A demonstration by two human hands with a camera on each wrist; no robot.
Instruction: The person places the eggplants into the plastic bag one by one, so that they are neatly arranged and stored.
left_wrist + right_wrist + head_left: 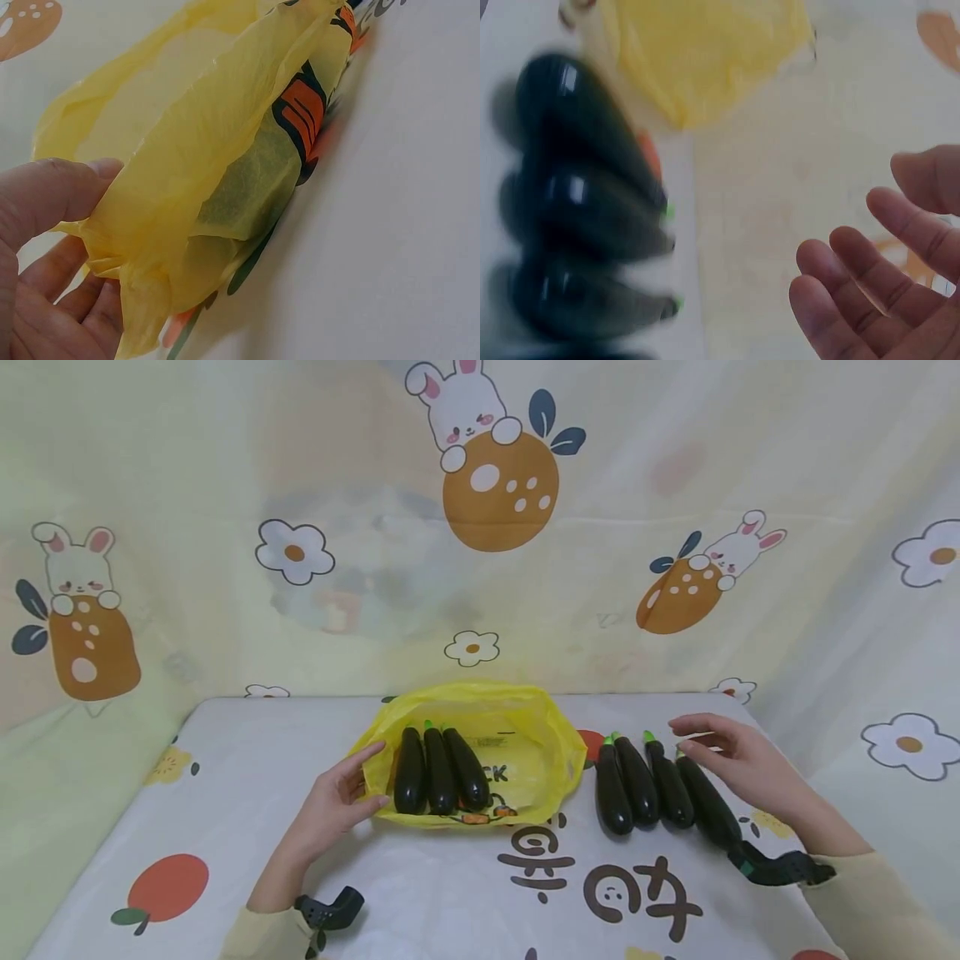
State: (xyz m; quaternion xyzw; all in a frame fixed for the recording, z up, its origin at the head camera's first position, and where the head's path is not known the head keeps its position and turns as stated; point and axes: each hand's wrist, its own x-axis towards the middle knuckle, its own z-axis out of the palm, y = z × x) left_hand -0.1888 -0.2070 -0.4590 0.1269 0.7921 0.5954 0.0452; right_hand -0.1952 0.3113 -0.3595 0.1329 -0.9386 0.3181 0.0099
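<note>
A yellow plastic bag (536, 777) lies with its mouth spread, and three dark eggplants (441, 772) with green tips are side by side in its left part. My left hand (337, 797) holds the bag's left end; in the left wrist view the thumb (56, 191) lies on the near side, with the other fingers partly hidden behind the plastic. To the right of the bag, several more eggplants (633, 781) form a row on the table. Over the stem end of the rightmost one, my right hand (738, 764) hovers with fingers apart, nothing between them.
A white printed cloth (420, 893) with fruit and lettering covers the table. Behind it hangs a curtain (360, 610) patterned with rabbits and flowers. Dark camera mounts (783, 867) are strapped to both wrists and jut over the cloth.
</note>
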